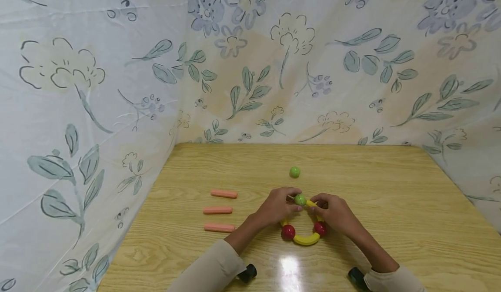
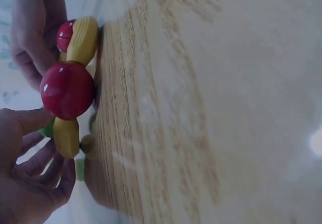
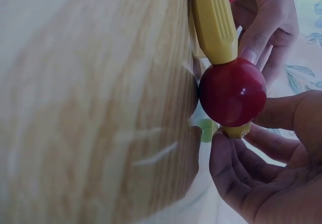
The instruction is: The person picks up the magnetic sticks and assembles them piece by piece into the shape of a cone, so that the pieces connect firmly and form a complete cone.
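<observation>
A ring of yellow curved pieces [image 1: 307, 240] and balls lies on the wooden table, with a red ball [image 1: 288, 232] at its near left and another red ball [image 1: 320, 228] at its near right. My left hand [image 1: 275, 207] pinches a green ball [image 1: 300, 200] at the far side of the ring. My right hand [image 1: 335, 214] grips the ring's right-hand yellow piece [image 3: 236, 131], just beyond the red ball. In the left wrist view, my left fingers [image 2: 43, 163] hide part of the green ball beside a yellow piece [image 2: 66, 137].
A loose green ball [image 1: 295, 171] sits farther back on the table [image 1: 391, 179]. Left of the ring lie three orange sticks [image 1: 218, 210], roughly parallel. A floral cloth [image 1: 250, 66] hangs behind the table and along its sides.
</observation>
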Demonstrator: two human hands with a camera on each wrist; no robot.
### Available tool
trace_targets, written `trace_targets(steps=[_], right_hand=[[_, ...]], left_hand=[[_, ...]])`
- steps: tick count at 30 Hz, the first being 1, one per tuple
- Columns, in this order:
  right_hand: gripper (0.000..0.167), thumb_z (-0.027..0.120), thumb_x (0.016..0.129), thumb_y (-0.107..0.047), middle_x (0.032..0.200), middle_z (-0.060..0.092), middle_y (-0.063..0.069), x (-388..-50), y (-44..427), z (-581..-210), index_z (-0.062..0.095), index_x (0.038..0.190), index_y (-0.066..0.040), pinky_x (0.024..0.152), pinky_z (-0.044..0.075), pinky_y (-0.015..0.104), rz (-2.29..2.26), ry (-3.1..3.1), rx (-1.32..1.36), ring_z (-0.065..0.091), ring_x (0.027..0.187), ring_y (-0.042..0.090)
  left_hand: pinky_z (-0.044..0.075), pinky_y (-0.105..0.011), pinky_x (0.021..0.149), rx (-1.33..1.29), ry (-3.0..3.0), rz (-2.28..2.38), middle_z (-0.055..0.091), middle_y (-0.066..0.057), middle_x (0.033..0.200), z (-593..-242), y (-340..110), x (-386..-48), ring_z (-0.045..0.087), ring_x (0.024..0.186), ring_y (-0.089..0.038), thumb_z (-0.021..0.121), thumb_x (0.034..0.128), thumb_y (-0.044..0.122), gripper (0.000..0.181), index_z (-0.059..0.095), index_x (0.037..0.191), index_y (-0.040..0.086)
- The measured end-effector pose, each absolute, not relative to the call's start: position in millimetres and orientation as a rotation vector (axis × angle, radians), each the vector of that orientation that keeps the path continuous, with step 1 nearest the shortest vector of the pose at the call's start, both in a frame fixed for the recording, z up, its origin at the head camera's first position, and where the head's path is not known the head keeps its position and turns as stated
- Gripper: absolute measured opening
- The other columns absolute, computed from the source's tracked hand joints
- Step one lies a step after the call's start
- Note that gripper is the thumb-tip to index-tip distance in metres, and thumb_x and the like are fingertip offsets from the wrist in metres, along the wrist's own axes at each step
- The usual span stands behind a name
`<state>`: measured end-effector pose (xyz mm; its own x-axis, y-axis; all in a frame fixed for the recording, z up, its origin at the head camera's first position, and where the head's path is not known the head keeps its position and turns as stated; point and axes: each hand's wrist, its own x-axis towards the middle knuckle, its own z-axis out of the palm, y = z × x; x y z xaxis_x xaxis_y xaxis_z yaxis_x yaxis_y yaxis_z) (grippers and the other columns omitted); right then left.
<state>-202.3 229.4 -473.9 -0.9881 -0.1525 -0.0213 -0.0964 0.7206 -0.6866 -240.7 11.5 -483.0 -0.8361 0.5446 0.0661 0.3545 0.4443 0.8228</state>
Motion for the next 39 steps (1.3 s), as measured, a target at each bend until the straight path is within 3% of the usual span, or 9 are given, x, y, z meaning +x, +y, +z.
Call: trace_targets(steps=[10, 17, 23, 30, 39], right_hand=[[0.024, 0.075, 0.098, -0.012, 0.098, 0.073, 0.005, -200.8, 229.8, -474.8, 0.073, 0.119, 0.0, 0.076, 0.057, 0.037, -1.147, 2.831, -0.197, 0.066, 0.09, 0.019], [0.024, 0.075, 0.099, -0.013, 0.099, 0.072, 0.005, -200.0, 230.2, -471.1, 0.073, 0.119, 0.0, 0.076, 0.056, 0.038, -1.144, 2.831, -0.192, 0.066, 0.09, 0.019], [0.024, 0.075, 0.098, -0.011, 0.098, 0.072, 0.005, -199.8, 230.3, -472.9, 0.073, 0.119, 0.0, 0.076, 0.056, 0.037, -1.142, 2.829, -0.184, 0.066, 0.09, 0.019], [0.024, 0.076, 0.098, -0.013, 0.096, 0.071, 0.004, -198.8, 231.0, -473.8, 0.073, 0.118, 0.0, 0.07, 0.053, 0.032, -1.155, 2.815, -0.192, 0.064, 0.087, 0.018], [0.025, 0.077, 0.097, -0.015, 0.097, 0.072, 0.005, -197.3, 230.2, -474.1, 0.074, 0.117, 0.0, 0.07, 0.053, 0.031, -1.177, 2.809, -0.211, 0.066, 0.089, 0.018]], left_hand=[[0.058, -0.027, 0.087, 0.687, 2.575, 1.311, 0.074, -0.012, 0.119, -480.8, -2.3, -233.7, 0.071, 0.106, -0.019, 0.079, 0.0965, 0.014, 0.044, 0.068, 0.137, 0.001], [0.056, -0.026, 0.08, 0.623, 2.589, 1.277, 0.074, -0.009, 0.109, -479.6, -6.9, -224.8, 0.065, 0.094, -0.011, 0.082, 0.0933, 0.016, 0.046, 0.069, 0.134, -0.001], [0.054, -0.022, 0.073, 0.646, 2.595, 1.313, 0.073, -0.005, 0.099, -482.6, -4.9, -223.8, 0.062, 0.086, -0.006, 0.079, 0.0917, 0.009, 0.039, 0.071, 0.129, -0.002], [0.056, -0.025, 0.08, 0.654, 2.631, 1.375, 0.074, -0.011, 0.109, -482.6, -1.8, -225.0, 0.07, 0.099, -0.019, 0.075, 0.0934, 0.005, 0.037, 0.07, 0.129, -0.002], [0.056, -0.023, 0.08, 0.664, 2.66, 1.394, 0.074, -0.011, 0.107, -481.2, 4.4, -224.5, 0.071, 0.096, -0.02, 0.076, 0.0936, 0.002, 0.035, 0.07, 0.128, -0.003]])
